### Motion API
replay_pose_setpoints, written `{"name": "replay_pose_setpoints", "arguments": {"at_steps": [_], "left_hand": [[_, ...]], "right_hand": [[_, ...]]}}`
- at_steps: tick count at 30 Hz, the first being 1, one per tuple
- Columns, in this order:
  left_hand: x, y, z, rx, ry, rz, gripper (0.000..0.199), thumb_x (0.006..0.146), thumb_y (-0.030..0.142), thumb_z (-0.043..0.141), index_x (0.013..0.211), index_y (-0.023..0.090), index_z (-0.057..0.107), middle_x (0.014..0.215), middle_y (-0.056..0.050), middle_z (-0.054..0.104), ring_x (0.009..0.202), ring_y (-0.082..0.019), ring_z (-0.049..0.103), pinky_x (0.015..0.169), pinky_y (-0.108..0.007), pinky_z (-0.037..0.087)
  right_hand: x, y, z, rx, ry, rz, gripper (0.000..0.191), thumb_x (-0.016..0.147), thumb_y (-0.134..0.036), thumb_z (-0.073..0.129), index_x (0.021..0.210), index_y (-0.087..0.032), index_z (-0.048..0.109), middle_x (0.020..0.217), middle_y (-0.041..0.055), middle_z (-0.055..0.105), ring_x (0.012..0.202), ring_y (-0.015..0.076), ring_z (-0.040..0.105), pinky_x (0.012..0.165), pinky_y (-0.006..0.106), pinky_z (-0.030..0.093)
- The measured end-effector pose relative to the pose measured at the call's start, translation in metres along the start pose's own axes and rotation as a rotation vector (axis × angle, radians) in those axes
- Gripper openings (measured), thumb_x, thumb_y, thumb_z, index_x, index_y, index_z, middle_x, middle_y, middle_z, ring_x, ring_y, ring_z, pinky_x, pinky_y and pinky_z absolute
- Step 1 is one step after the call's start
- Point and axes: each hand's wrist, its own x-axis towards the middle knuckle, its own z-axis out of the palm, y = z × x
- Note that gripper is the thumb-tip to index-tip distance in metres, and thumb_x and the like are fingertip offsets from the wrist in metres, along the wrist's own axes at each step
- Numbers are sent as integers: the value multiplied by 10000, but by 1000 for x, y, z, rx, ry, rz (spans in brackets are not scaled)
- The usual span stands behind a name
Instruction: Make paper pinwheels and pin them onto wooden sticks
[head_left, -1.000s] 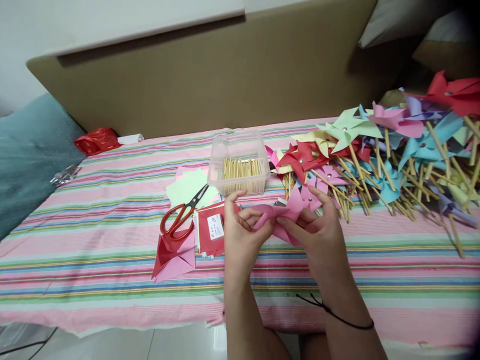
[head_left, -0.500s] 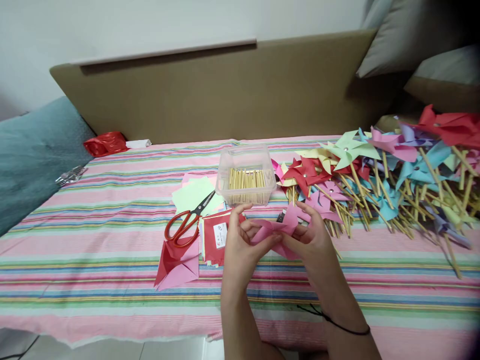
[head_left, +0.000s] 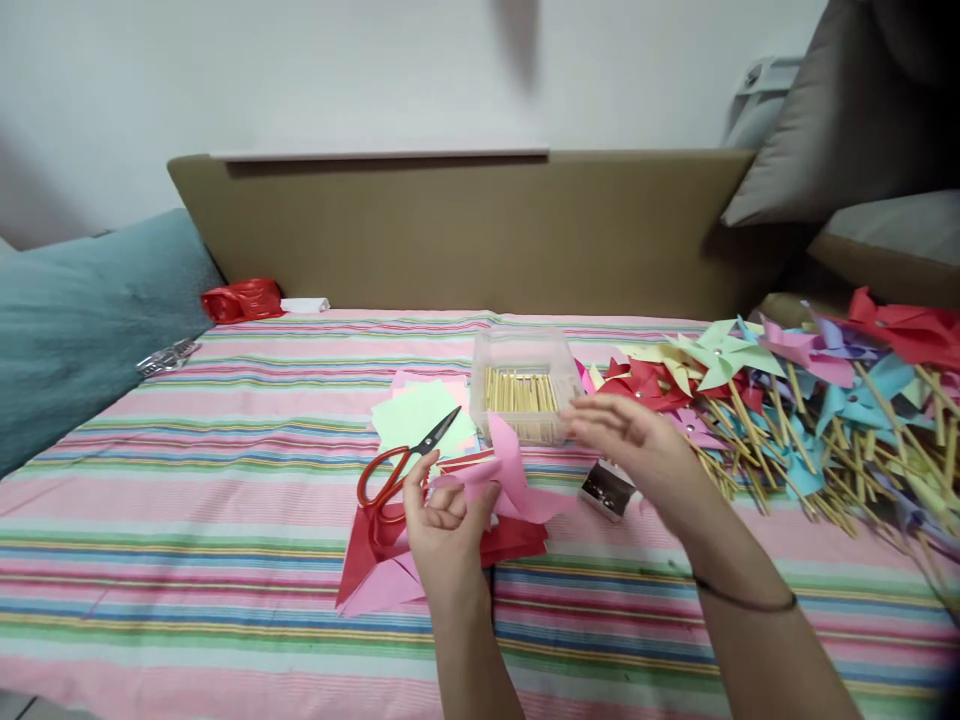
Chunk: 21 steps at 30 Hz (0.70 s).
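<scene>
Between the thumb and fingers of my left hand (head_left: 450,525) is a pink paper pinwheel head (head_left: 514,480) with its blades folded in and no stick on it. My right hand (head_left: 649,450) is off the paper, fingers stretched out, by the right side of a clear plastic container (head_left: 559,430). Thin wooden sticks (head_left: 517,390) lie inside that container. Just below my right hand sits a small open box (head_left: 609,490) with tiny shiny pieces in it. Red paper (head_left: 517,540) lies beneath the pinwheel head.
Orange-handled scissors (head_left: 386,490) rest on pale green sheets (head_left: 412,415), left of my left hand. Nearer are folded red and pink papers (head_left: 382,585). Finished pinwheels on sticks (head_left: 720,360) pile up at the right. A red plastic bundle (head_left: 244,300) lies far left.
My right hand has let go of the pink pinwheel head and moved right, with its fingers opened. My left hand keeps hold of it. The camera view has tilted up and shifted left.
</scene>
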Motion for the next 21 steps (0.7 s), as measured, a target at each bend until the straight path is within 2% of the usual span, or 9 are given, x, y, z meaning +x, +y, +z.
{"name": "replay_pose_setpoints", "arguments": {"at_steps": [2, 4, 5, 7, 8, 10, 12, 15, 21], "left_hand": [[3, 1, -4, -14, 63, 25, 741, 593, 150, 845, 1228, 233, 474, 765, 15, 710, 689, -117, 698, 632, -183, 531], [5, 1, -7, -24, 96, 33, 742, 593, 167, 851, 1230, 240, 479, 744, 37, 689, 721, -115, 701, 677, -187, 537], [6, 0, -9, -30, 103, 30, 742, 594, 177, 853, 1231, 244, 479, 734, 46, 680, 731, -114, 701, 694, -190, 538], [8, -1, -11, -43, 115, 18, 741, 593, 188, 855, 1229, 251, 480, 739, 48, 685, 746, -113, 701, 724, -200, 541], [9, -2, -12, -48, 122, 12, 734, 593, 190, 855, 1223, 249, 483, 756, 39, 696, 758, -117, 702, 738, -209, 542], [11, -4, -15, -55, 139, 2, 700, 600, 194, 851, 1201, 239, 496, 791, 18, 714, 772, -122, 703, 752, -220, 544], [13, -6, -18, -50, 162, -1, 657, 620, 205, 842, 1183, 240, 507, 802, 18, 713, 770, -115, 702, 745, -209, 540], [15, -8, -24, -30, 183, -2, 606, 661, 215, 820, 1173, 257, 498, 836, 23, 709, 792, -106, 703, 753, -197, 537], [15, -6, -26, -66, 178, -39, 561, 699, 191, 786, 1169, 273, 491, 955, -12, 728, 891, -124, 707, 805, -220, 539]], "right_hand": [[39, -7, 3, -321, -16, -126, 233, 823, -297, 653, 1009, -158, 665, 1063, 107, 724, 973, 224, 688, 882, 383, 530], [77, -10, 12, -816, -147, -41, 230, 884, -172, 553, 1081, -142, 668, 1074, 102, 724, 967, 182, 682, 856, 305, 521], [94, -9, 18, -909, -219, 23, 214, 853, -122, 591, 1041, -122, 692, 1008, 112, 739, 914, 184, 690, 817, 282, 523], [121, -3, 30, -1035, -306, 124, 110, 819, -100, 656, 911, -91, 716, 846, 117, 741, 810, 187, 693, 753, 277, 529], [130, 3, 36, -1091, -342, 175, 86, 824, -130, 678, 890, -84, 708, 838, 111, 731, 795, 184, 689, 746, 293, 537], [143, 17, 46, -1198, -394, 258, 167, 878, -242, 663, 961, -97, 673, 933, 82, 704, 837, 174, 678, 770, 336, 552], [151, 31, 53, -1279, -423, 307, 239, 905, -299, 637, 1045, -105, 643, 1048, 91, 669, 921, 186, 662, 814, 363, 548], [156, 48, 59, -1349, -455, 357, 272, 910, -299, 629, 1110, -115, 622, 1133, 107, 637, 993, 207, 640, 852, 386, 538], [160, 67, 62, -1335, -475, 409, 234, 924, -312, 607, 1073, -133, 633, 1056, 74, 661, 891, 172, 658, 778, 349, 560]]}}
